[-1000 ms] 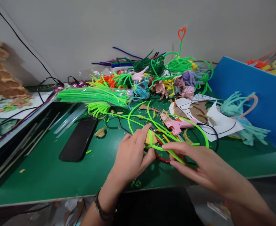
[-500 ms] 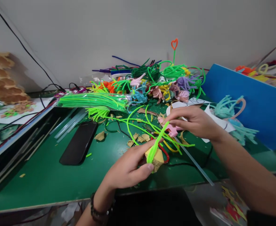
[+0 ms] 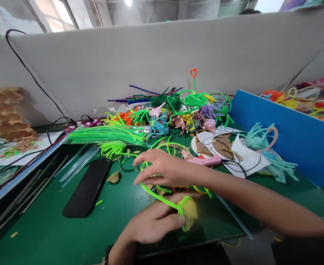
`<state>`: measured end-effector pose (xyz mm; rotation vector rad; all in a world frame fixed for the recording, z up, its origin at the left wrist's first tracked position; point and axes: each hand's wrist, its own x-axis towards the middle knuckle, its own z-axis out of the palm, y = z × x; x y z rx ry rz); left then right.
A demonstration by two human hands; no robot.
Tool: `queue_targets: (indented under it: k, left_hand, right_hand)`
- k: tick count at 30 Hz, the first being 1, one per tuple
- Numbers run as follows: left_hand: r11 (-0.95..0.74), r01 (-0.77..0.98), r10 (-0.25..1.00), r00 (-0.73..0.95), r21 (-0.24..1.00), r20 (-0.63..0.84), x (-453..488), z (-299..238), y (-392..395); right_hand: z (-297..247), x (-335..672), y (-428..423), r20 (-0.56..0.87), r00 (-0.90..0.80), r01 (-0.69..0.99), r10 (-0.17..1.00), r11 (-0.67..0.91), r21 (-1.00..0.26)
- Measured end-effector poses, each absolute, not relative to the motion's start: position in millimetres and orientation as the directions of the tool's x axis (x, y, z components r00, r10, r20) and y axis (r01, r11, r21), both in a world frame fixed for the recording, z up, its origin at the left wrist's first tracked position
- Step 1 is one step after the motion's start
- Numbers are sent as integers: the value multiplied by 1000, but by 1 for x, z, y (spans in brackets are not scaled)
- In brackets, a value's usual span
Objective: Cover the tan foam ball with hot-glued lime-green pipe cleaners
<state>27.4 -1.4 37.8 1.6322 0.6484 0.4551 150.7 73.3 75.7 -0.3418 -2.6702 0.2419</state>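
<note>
My left hand [image 3: 153, 222] is closed on a small yellow angular piece [image 3: 190, 213], low over the table's front edge. What that piece is made of I cannot tell. A bright green pipe cleaner [image 3: 162, 200] loops round the yellow piece, and my left thumb presses on it there. Its free length runs up and left to my right hand [image 3: 162, 167], which reaches across above the left one. The right fingers are bent around the pipe cleaner, its end passing between them. A pink glue gun [image 3: 206, 160] lies behind the right forearm.
A black phone [image 3: 87, 187] lies to the left, beside clear glue sticks [image 3: 79, 163]. Bundles of coloured pipe cleaners [image 3: 162, 121] and a bagged green bundle [image 3: 109, 134] fill the back. Paper cutouts [image 3: 250, 162] and a blue board [image 3: 283, 136] stand right. Scraps [image 3: 113, 177] are scattered about.
My right hand has swung left across the left hand, drawing the green pipe cleaner over to the left. It now bends round the yellow piece. The camera view has tilted up.
</note>
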Motion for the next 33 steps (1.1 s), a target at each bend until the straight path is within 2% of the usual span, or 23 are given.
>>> queue_targets:
  k: [3,6,8,9,10,13,16,20,24,26,30,33]
  left_hand:
    - [72,46,695,715,996,-83,19,34,0]
    - [208,-73,772,625,975,-118,10,30,4]
    - [276,-165,805,578,947,-134,6,30,6]
    - [299,-219,820,557,929,-133,4,30,8]
    - [311,-274,834,538,910,-123,2,32,10]
    - [258,-404,883,467,878,-45,-4,44,19]
    - [146,-455,919,392,878,50,-7,61,35]
    - [15,-426,940,315,905,133,-2,69,57]
    - [12,-335,934,341,942,109,5,53,69]
    - [33,-306,935,346,952,79,5,43,71]
    - [59,-293,942,334,954,44,3,31,71]
    - [61,-288,942,334,956,41,1,29,71]
  right_hand:
    - [75,155,82,412,-842,267,348,933,-241]
    - [87,189,91,544,-648,491,532,839,-236]
    - [95,220,93,616,-524,614,588,763,-205]
    - [97,236,92,582,-529,646,618,738,-196]
    - [96,250,90,471,-578,673,666,716,-187]
    - [79,277,78,44,-637,753,770,632,-184]
    - [53,281,66,-132,-573,819,809,555,-146]
    - [33,271,63,-108,-464,885,879,464,-30]
    - [33,273,67,-98,-463,886,881,464,-10]
    - [37,278,71,-63,-490,872,869,488,-42]
    - [41,282,85,123,-534,825,836,548,-139]
    - [36,273,97,144,-592,779,793,609,-148]
